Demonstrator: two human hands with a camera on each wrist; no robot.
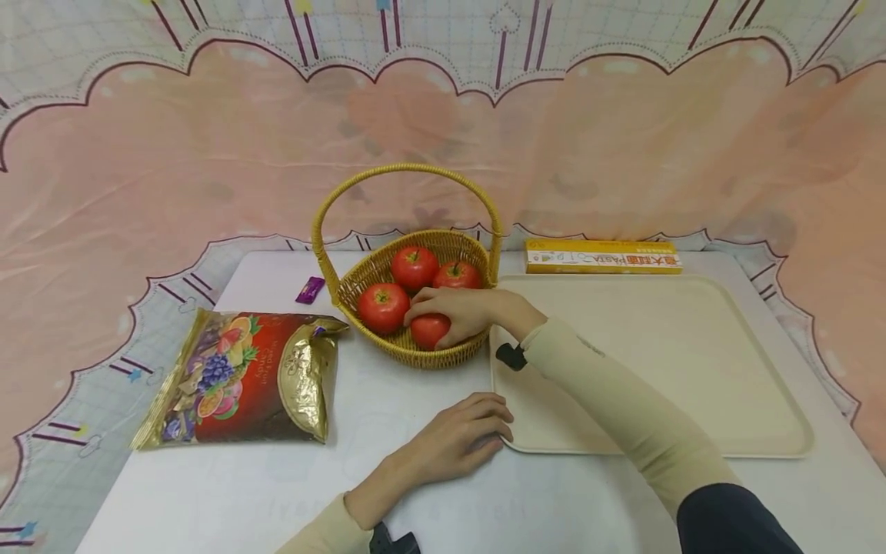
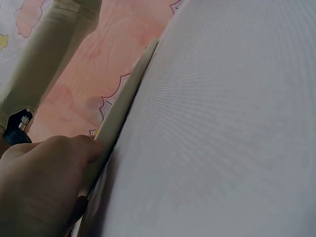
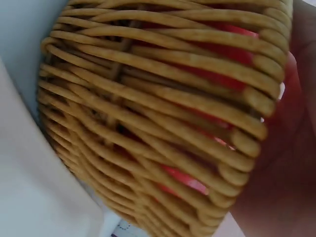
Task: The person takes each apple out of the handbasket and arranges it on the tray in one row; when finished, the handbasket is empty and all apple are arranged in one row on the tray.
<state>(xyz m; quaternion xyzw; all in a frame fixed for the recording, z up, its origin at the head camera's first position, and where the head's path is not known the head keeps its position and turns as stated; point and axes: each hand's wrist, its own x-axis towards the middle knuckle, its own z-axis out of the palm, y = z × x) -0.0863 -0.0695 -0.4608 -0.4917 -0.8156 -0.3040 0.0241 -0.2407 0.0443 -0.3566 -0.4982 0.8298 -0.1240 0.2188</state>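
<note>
Right hand point(image 1: 471, 309) first, in the head view: its fingers and thumb are curled around one red fruit point(image 1: 429, 331), which sits inside the yellow wicker basket point(image 1: 415, 357). Counting the held one, the basket contains four red fruits, the other three lying just behind it and to its left. Left hand point(image 1: 453, 438) is loosely bent and partly open on the white worktop point(image 1: 547, 508), fingertips at the near left corner of the one cream tray point(image 1: 699, 362). Also counted: one bag of fruit candy point(image 1: 252, 377) left of the basket, one small purple-wrapped sweet point(image 1: 309, 290) behind the bag, and one yellow pasta box point(image 1: 602, 258) behind the tray.

From the left wrist, the left hand shows at lower left with one digit resting on the tray's edge; whether it pinches the edge is hard to tell.

From the right wrist, the basket's woven side fills most of the view, with red showing through the gaps. Part of the right hand appears beyond the rim, dark and blurred, against a red fruit.
</note>
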